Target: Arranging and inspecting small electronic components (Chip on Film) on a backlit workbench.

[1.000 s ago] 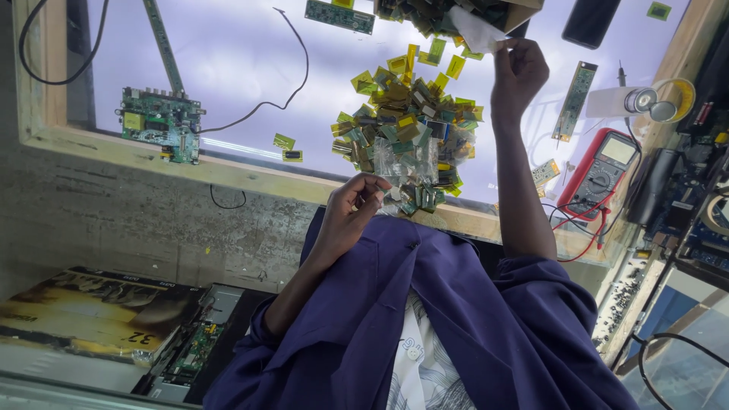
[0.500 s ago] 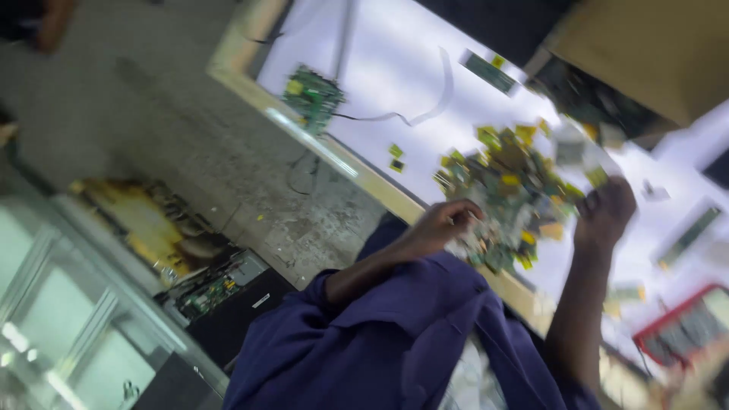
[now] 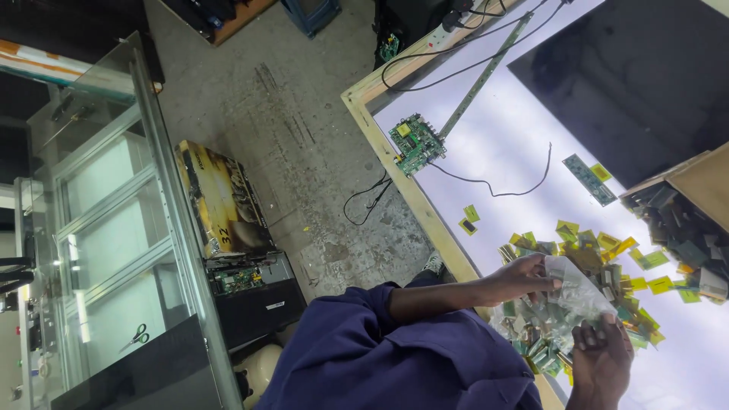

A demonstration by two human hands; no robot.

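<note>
Both hands work at one clear plastic bag over the lit white table. The left hand pinches the bag's upper edge, fingers curled on the film. The right hand cups the bag from below, fingers spread under it. The bag holds small greenish parts; what they are cannot be made out through the film.

Around the bag, on the table: a loose heap of small yellow and green components lies directly beneath and beyond the bag. Two stray pieces sit apart from the heap, nearer the table's wooden edge. Farther along the table from the bag, a green circuit board rests close to the edge, a thin black wire trailing from it toward the heap. A long narrow strip runs off from the board. A small green strip board lies between the heap and a large dark panel. A cardboard box of grey parts is just beside the heap, cut off by the frame.

Off the table: concrete floor, a flat printed carton, a black case with a board on it, and a glass cabinet with scissors inside.

A blue sleeve covers the lower frame and hides the table's near corner. The right wrist is cut off.
</note>
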